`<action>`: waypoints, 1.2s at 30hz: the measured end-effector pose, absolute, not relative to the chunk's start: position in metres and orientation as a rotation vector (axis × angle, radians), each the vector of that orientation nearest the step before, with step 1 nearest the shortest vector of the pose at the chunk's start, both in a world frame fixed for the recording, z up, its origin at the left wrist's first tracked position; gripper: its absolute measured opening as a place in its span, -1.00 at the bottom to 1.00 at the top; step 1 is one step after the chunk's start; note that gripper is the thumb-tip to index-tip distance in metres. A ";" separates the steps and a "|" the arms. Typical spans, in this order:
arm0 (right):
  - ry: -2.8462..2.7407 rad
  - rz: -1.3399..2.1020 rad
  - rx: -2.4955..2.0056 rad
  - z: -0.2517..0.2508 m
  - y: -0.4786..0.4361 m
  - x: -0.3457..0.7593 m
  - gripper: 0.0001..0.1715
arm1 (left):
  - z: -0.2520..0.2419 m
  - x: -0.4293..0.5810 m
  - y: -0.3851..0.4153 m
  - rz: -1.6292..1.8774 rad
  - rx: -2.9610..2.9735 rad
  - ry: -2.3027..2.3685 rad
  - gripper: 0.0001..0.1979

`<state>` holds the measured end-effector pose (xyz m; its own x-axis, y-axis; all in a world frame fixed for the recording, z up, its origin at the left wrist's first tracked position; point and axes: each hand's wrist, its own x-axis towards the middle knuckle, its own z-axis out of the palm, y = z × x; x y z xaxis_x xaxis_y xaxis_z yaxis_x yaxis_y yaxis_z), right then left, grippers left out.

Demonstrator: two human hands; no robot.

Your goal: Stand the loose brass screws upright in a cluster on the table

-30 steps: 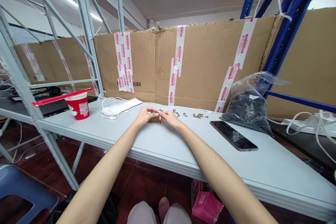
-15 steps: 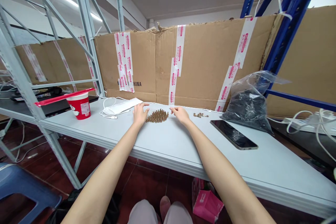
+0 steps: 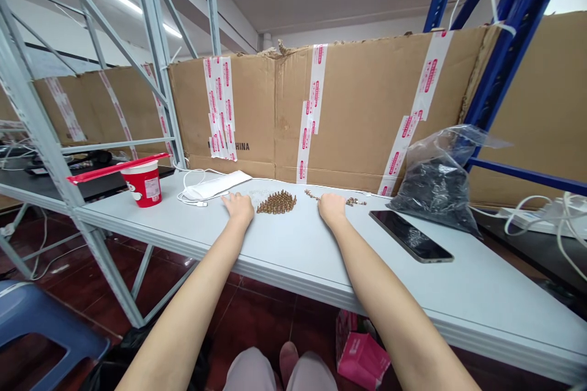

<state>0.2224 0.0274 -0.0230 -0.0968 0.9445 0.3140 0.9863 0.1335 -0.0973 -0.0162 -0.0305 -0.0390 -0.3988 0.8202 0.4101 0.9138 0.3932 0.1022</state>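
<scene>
A cluster of small brass-coloured pieces point(image 3: 277, 202), many of them upright, stands on the grey table point(image 3: 293, 244). My left hand point(image 3: 239, 206) rests on the tabletop to the left of the cluster, fingers apart, beside some small clear bits. To the right of the cluster, my right hand point(image 3: 332, 206) is over loose brass pieces that show on both sides of it. Its fingers are curled and hidden behind the back of the hand, so what they hold cannot be seen. More loose pieces point(image 3: 355, 202) lie just right of that hand.
A black phone point(image 3: 410, 236) and a clear bag of dark material point(image 3: 435, 186) are at the right. At the left stand a red cup point(image 3: 145, 186) and a white flat item point(image 3: 220, 185) with cables. Cardboard point(image 3: 358, 122) walls the table's back edge.
My left hand has moved left, away from the cluster, with its fingers spreading. My right hand has shifted right to the loose pieces, and some of these now show between it and the cluster.
</scene>
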 end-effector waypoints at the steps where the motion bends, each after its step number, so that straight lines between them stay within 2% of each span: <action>1: -2.104 -0.200 -1.874 -0.022 0.026 0.222 -0.68 | -0.038 -0.016 -0.032 -0.449 -1.514 -2.333 -0.65; 9: -2.190 -0.269 -1.375 -0.028 0.025 0.200 -0.70 | -0.026 -0.010 -0.044 -0.418 -1.492 -2.205 -0.69; 16: -2.231 -0.167 -1.334 -0.033 0.039 0.196 -0.72 | -0.020 -0.005 -0.045 -0.395 -1.548 -2.166 -0.69; 25: -2.241 -0.083 -1.265 -0.032 0.050 0.190 -0.85 | -0.018 -0.012 -0.036 -0.427 -1.553 -2.163 -0.71; 31: -1.991 0.034 -1.279 -0.034 0.055 0.193 -0.84 | -0.020 -0.016 -0.032 -0.461 -1.535 -2.196 -0.69; 36: -1.515 0.326 -1.234 -0.030 0.060 0.200 -0.72 | -0.021 -0.019 -0.034 -0.438 -1.504 -2.175 -0.68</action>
<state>0.2002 0.0596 -0.0304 0.1436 0.8176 0.5575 0.5155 0.4191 -0.7474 -0.0187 -0.0340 -0.0211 -0.2986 0.7905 0.5347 0.9358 0.3526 0.0014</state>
